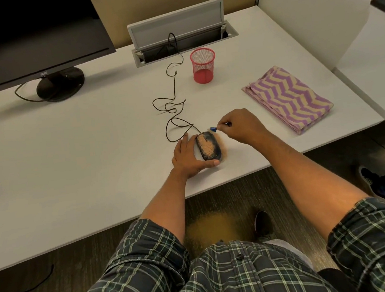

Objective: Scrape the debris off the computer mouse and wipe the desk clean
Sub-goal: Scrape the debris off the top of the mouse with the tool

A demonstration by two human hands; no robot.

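A dark computer mouse (pixel 208 147) lies near the desk's front edge, its top coated with tan granular debris. More tan debris (pixel 222 148) lies on the white desk (pixel 94 142) along the mouse's right side. My left hand (pixel 189 157) holds the mouse from the left, fingers along its side and thumb at its near end. My right hand (pixel 243 125) pinches a small blue-tipped scraper (pixel 213 128), whose tip sits at the mouse's far right corner. A folded purple and cream zigzag cloth (pixel 286 98) lies to the right.
The mouse cable (pixel 172 106) loops back to an open cable hatch (pixel 178 31). A red mesh pen cup (pixel 203 64) stands behind the mouse. A black monitor (pixel 31 38) stands at the back left. Tan debris (pixel 211 227) lies on the floor under the desk edge.
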